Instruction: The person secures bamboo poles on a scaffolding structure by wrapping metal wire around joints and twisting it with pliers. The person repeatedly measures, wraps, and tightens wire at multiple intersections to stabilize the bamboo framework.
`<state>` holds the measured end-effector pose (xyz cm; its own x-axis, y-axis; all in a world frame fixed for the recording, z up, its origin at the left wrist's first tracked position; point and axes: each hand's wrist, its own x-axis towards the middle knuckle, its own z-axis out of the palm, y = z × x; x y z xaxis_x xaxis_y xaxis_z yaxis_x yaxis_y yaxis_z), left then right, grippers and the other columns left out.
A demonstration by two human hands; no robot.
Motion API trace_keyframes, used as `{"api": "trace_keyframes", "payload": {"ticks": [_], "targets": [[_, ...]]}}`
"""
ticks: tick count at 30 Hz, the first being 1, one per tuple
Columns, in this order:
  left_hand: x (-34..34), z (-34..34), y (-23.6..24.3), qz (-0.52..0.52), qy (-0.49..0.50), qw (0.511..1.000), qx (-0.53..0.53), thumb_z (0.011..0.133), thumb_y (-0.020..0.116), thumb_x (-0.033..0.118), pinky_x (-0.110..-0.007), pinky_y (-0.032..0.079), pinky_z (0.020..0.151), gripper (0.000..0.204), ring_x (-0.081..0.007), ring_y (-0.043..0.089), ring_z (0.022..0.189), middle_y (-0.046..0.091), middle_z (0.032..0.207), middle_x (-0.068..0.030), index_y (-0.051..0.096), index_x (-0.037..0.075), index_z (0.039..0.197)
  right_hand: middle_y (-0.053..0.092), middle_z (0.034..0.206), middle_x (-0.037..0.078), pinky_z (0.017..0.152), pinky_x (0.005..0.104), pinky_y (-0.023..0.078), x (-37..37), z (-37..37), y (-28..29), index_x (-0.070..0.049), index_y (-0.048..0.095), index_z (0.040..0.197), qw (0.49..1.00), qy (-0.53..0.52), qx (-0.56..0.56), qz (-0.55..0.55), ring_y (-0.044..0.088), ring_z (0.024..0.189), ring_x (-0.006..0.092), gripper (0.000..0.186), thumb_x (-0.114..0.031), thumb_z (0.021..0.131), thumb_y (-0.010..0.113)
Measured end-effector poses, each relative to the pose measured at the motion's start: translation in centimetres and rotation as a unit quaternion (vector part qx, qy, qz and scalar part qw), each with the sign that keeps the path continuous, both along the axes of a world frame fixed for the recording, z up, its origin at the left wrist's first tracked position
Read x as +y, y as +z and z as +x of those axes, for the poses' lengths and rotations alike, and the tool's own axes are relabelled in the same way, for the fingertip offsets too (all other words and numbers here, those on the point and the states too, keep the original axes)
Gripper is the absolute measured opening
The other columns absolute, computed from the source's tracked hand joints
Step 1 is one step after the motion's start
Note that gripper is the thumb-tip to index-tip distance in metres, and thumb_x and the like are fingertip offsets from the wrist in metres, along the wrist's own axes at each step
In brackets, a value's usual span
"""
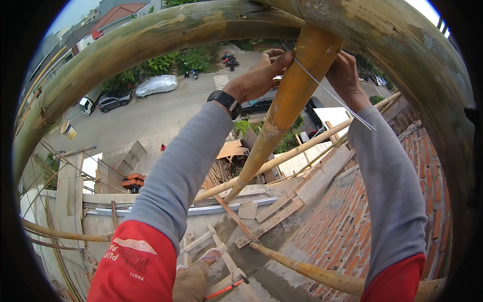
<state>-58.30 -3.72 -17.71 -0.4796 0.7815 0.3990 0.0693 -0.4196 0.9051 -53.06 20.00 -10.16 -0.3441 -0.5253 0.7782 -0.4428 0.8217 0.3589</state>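
A yellow-brown bamboo pole [294, 95] slants down in front of me, its top meeting thick greenish bamboo [201, 25] overhead. Across its upper part runs a thin doubled metal wire [334, 95], with loose ends hanging past my right wrist. On the left side of the pole, my left hand [259, 78] has thumb and fingers pinched at the wire where it passes round the bamboo. My right hand [346, 75] reaches round the pole's right side; its fingertips are hidden behind the bamboo.
Far below lie a street with a covered car [157, 85] and parked motorbikes. A brick wall [352, 211] rises at right. Bamboo rails [307, 272] and planks [282, 214] cross beneath me. An orange-handled tool [226, 289] lies near my foot [211, 255]. A bucket [67, 130] hangs at left.
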Motion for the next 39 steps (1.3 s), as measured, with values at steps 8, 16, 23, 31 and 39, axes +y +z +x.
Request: {"api": "trace_keyframes", "payload": {"ticks": [8,16,23,31,39], "targets": [[1.8,-0.5,-0.6,0.078,-0.118,0.988,-0.066,0.084,0.066,0.077,-0.042,0.040,0.117,0.099,-0.0232,0.049,0.138,0.049,0.151,-0.0088,0.042,0.009,0.152,0.072,0.093,0.016,0.076,0.0395,0.059,-1.2,0.7,0.4,-0.005,0.070,0.102,0.999,-0.028,-0.032,-0.013,0.072,0.086,0.0370,0.026,0.000,0.078,0.075],[1.9,-3.0,0.2,0.159,-0.131,0.978,-0.020,0.088,0.078,0.055,-0.041,0.040,0.115,0.082,-0.0187,0.049,0.135,0.054,0.145,-0.0025,0.044,0.011,0.149,0.071,0.102,0.019,0.082,0.0402,0.058,1.8,1.4,4.5,-0.006,0.070,0.110,0.972,-0.137,-0.190,0.012,0.071,0.096,0.0375,0.026,-0.005,0.084,0.073],[2.0,-5.8,0.9,0.119,-0.200,0.970,-0.064,0.082,0.088,0.034,-0.044,0.038,0.118,0.074,-0.0216,0.052,0.134,0.058,0.142,-0.0023,0.051,0.014,0.143,0.071,0.105,0.019,0.082,0.0398,0.058,1.7,-2.1,5.0,-0.005,0.069,0.112,0.928,-0.282,-0.242,-0.035,0.071,0.097,0.0363,0.026,-0.007,0.087,0.071],[-0.2,-7.8,3.3,-0.026,-0.181,0.983,0.031,0.083,0.088,0.030,-0.046,0.040,0.118,0.090,-0.0233,0.051,0.137,0.055,0.146,-0.0089,0.039,0.004,0.153,0.071,0.107,0.018,0.082,0.0394,0.059,2.0,-5.4,5.4,-0.004,0.069,0.114,0.899,-0.347,-0.262,-0.056,0.071,0.098,0.0349,0.025,-0.008,0.089,0.069],[0.0,-8.7,3.5,-0.061,-0.176,0.982,0.040,0.084,0.087,0.029,-0.046,0.040,0.118,0.091,-0.0240,0.049,0.139,0.051,0.150,-0.0104,0.036,0.004,0.155,0.071,0.109,0.017,0.082,0.0390,0.059,2.5,-7.2,5.8,-0.004,0.069,0.116,0.892,-0.364,-0.256,-0.076,0.071,0.099,0.0334,0.025,-0.010,0.092,0.067]]}}
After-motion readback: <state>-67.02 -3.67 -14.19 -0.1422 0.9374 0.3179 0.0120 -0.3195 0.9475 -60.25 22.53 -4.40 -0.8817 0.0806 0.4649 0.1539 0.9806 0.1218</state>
